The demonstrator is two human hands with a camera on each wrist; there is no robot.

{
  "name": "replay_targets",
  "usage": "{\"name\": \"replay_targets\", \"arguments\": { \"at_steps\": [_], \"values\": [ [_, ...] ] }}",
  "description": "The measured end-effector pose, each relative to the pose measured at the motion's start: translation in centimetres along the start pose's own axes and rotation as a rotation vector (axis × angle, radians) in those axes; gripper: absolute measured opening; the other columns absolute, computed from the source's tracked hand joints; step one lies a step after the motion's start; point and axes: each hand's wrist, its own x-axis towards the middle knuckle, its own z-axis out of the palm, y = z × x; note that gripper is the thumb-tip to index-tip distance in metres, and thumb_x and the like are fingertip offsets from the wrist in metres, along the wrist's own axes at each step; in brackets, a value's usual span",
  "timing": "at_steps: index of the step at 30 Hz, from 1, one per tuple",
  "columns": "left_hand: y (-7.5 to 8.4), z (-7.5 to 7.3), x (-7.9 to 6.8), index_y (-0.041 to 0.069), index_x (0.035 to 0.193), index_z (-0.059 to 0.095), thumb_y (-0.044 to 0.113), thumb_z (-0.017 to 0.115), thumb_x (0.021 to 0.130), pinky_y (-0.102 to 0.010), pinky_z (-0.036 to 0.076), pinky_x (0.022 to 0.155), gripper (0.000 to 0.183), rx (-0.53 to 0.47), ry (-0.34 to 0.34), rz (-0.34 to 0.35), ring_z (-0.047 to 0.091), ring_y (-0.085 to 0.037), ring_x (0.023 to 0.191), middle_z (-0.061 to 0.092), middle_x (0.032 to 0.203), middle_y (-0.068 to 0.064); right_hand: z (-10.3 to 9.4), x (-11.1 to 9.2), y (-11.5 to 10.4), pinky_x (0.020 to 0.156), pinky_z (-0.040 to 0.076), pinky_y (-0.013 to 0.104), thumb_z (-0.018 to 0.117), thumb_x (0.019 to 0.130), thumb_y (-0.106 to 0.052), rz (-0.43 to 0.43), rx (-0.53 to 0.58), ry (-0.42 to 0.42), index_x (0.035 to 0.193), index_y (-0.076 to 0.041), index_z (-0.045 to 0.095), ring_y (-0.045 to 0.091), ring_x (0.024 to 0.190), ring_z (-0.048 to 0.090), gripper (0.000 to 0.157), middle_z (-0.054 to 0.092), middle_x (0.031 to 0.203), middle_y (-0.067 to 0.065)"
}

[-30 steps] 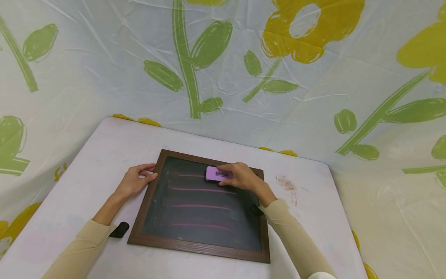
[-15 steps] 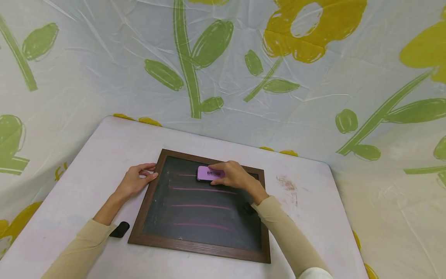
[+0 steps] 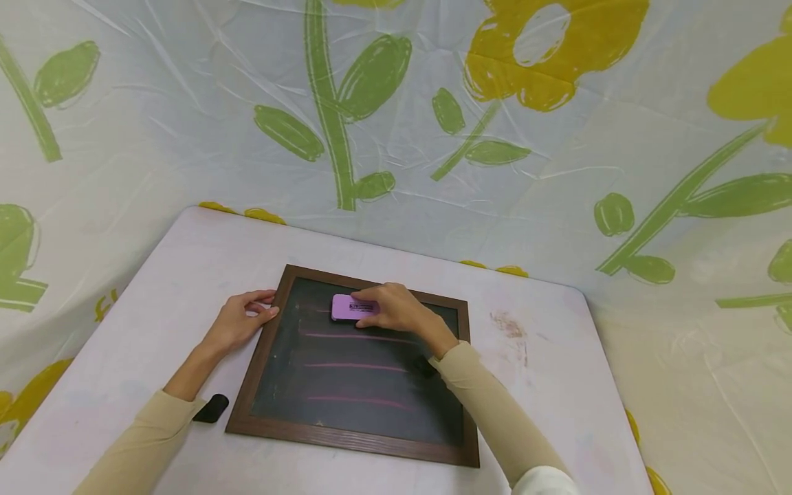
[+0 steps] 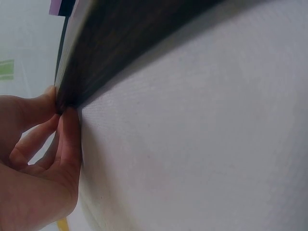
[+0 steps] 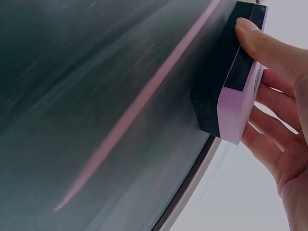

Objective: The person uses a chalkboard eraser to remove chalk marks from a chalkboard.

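A chalkboard in a brown wooden frame lies on the table, slightly turned. My left hand pinches the frame's left edge near the far corner; the left wrist view shows thumb and fingers on either side of the frame. My right hand holds a purple eraser by its long sides, near the board's far edge. In the right wrist view the eraser's black felt faces the board. A short piece of the top pink line shows left of the eraser. Several longer pink chalk lines run below it.
The white-covered table has a reddish-brown smudge right of the board. Behind it hangs a flower-printed cloth. Black wrist pieces sit at my left cuff and my right cuff.
My right hand has slid the eraser leftward along the top pink line. No line shows to the right of the hand there. The left hand and board have stayed put.
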Motion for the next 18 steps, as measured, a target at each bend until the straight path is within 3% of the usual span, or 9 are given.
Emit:
{"name": "replay_targets", "arguments": {
  "at_steps": [8, 18],
  "values": [
    [0.2, 0.0, -0.3, -0.008, 0.141, 0.056, 0.015, 0.068, 0.101, -0.044, 0.049, 0.087, 0.047, 0.002, -0.008, -0.009, 0.066, -0.034, 0.102, 0.065, 0.126, -0.027, 0.3, 1.6, -1.2, 0.092, 0.052, 0.036, 0.084, 0.087, -0.034, -0.007, -0.034, -0.035, 0.135, -0.004, 0.067, 0.016, 0.102, 0.069, 0.059, 0.072, 0.128, 0.008],
    [0.5, -0.1, -0.3, -0.009, 0.138, 0.057, 0.015, 0.068, 0.1, -0.034, 0.049, 0.08, 0.046, 0.005, -0.002, 0.01, 0.067, -0.034, 0.099, 0.066, 0.125, -0.028, 0.8, 3.8, -2.7, 0.095, 0.051, 0.034, 0.082, 0.089, -0.036, -0.025, -0.092, -0.059, 0.136, -0.007, 0.067, 0.015, 0.107, 0.069, 0.058, 0.071, 0.128, 0.005]
  ]
}}
